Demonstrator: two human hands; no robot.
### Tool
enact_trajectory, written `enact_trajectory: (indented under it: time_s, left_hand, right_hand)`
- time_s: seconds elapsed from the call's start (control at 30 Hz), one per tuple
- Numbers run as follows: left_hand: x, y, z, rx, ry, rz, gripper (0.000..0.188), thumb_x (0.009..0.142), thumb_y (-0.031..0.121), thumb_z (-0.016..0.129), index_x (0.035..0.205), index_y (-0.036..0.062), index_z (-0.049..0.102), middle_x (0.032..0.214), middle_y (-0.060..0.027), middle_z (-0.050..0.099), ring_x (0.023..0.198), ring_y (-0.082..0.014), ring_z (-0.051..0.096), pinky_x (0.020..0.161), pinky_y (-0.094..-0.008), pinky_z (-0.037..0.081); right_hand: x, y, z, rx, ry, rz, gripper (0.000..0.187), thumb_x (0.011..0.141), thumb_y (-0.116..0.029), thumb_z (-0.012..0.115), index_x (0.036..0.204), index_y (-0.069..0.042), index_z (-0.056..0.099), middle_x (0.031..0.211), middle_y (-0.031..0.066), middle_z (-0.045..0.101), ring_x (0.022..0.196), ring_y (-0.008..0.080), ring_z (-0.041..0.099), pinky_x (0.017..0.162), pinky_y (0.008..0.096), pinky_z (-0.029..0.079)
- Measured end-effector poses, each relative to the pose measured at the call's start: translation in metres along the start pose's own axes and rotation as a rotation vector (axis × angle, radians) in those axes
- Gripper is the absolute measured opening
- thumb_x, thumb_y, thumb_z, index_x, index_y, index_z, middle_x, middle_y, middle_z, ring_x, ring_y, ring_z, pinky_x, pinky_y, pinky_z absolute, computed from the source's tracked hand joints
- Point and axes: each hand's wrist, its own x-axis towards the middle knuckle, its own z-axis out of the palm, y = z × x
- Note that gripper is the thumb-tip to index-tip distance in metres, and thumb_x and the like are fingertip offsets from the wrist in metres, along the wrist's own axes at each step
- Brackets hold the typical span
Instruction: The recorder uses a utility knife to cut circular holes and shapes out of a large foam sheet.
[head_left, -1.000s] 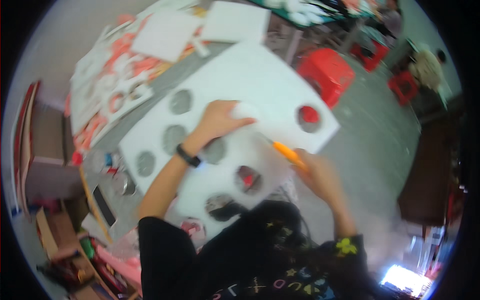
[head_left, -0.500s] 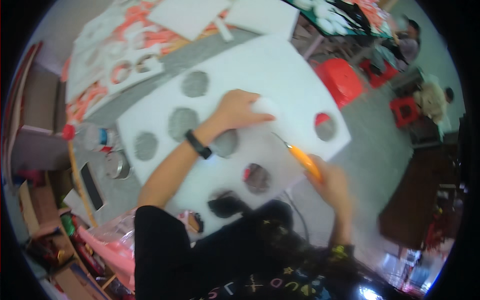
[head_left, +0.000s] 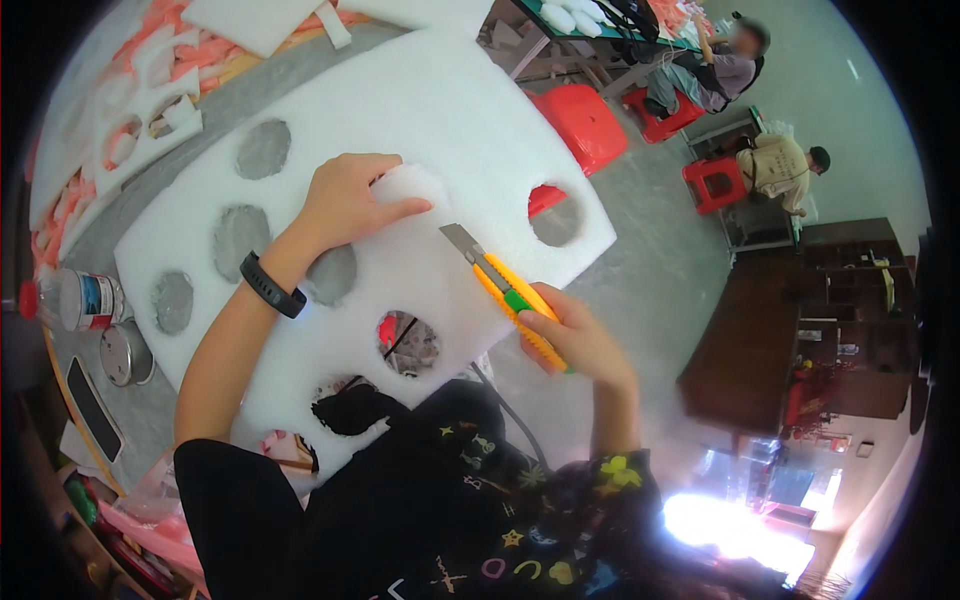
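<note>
A large white foam sheet (head_left: 400, 110) with several round holes lies across the table and hangs over its near edge. My left hand (head_left: 345, 200) rests over the middle of it, thumb and fingers closed on a small piece of white foam (head_left: 415, 187). The fingertips behind that piece are hidden. To the right, my right hand (head_left: 580, 340) is wrapped round a yellow utility knife (head_left: 500, 283) with a green slider. Its blade is out, its flat side showing, and points up and left toward the foam piece without touching it.
At the left stand a clear jar (head_left: 88, 300), a round tin (head_left: 125, 353) and a dark phone-like slab (head_left: 93, 408). Foam offcuts (head_left: 150, 130) cover the far left. Beyond the sheet are a red stool (head_left: 580, 125) and two seated people (head_left: 725, 75).
The whole scene has shifted left as my head turned right. My right hand has rolled the knife, so the blade's flat side shows now. My left hand stays on the foam piece.
</note>
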Motion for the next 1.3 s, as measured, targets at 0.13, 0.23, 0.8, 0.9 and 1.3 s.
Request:
enact_trajectory:
  time_s: [0.13,0.23,0.8,0.9,1.3]
  left_hand:
    - [0.001,0.000,0.006,0.138,-0.051,-0.056,0.039,0.066,0.044,0.071,0.077,0.0072,0.062,0.068,-0.0098,0.061,0.065,-0.0278,0.059,0.059,-0.0345,0.045]
    - [0.002,0.005,0.008,0.167,-0.015,-0.088,0.040,0.066,0.045,0.070,0.077,0.0075,0.062,0.067,-0.0094,0.061,0.066,-0.0278,0.059,0.060,-0.0356,0.045]
    - [0.002,0.007,0.016,0.145,0.035,-0.164,0.038,0.065,0.042,0.071,0.074,0.0074,0.060,0.062,-0.0073,0.059,0.057,-0.0230,0.057,0.055,-0.0327,0.043]
    - [0.002,0.005,0.018,0.133,0.044,-0.140,0.038,0.065,0.042,0.072,0.075,0.0075,0.061,0.062,-0.0067,0.058,0.056,-0.0216,0.056,0.054,-0.0323,0.043]
    - [0.005,-0.010,-0.013,-0.273,-0.216,-0.208,0.020,0.074,0.019,0.071,0.080,0.0036,0.059,0.053,0.0078,0.031,0.050,-0.0026,0.025,0.045,-0.0228,0.021]
  right_hand:
    - [0.005,-0.002,-0.007,-0.031,-0.011,0.080,0.021,0.093,-0.022,0.049,0.099,-0.003,0.049,0.060,0.0018,0.050,0.042,0.0073,0.044,0.039,0.0220,0.036]
    - [0.015,-0.009,-0.019,0.009,-0.062,0.148,0.026,0.093,-0.026,0.048,0.102,-0.002,0.049,0.060,0.0030,0.050,0.041,0.0082,0.044,0.038,0.0222,0.036]
    - [0.036,-0.021,-0.025,0.298,-0.272,0.268,0.038,0.093,-0.033,0.045,0.112,0.000,0.048,0.058,0.0044,0.048,0.038,0.0075,0.039,0.034,0.0199,0.028]
    - [0.034,-0.029,-0.017,0.291,-0.269,0.265,0.036,0.093,-0.032,0.046,0.111,-0.001,0.048,0.058,0.0036,0.047,0.040,0.0071,0.040,0.034,0.0209,0.029]
    - [-0.011,-0.022,-0.015,-0.902,0.117,-0.355,0.028,0.086,-0.027,0.056,0.106,-0.008,0.050,0.067,0.0105,0.057,0.053,0.0242,0.055,0.048,0.0340,0.041]
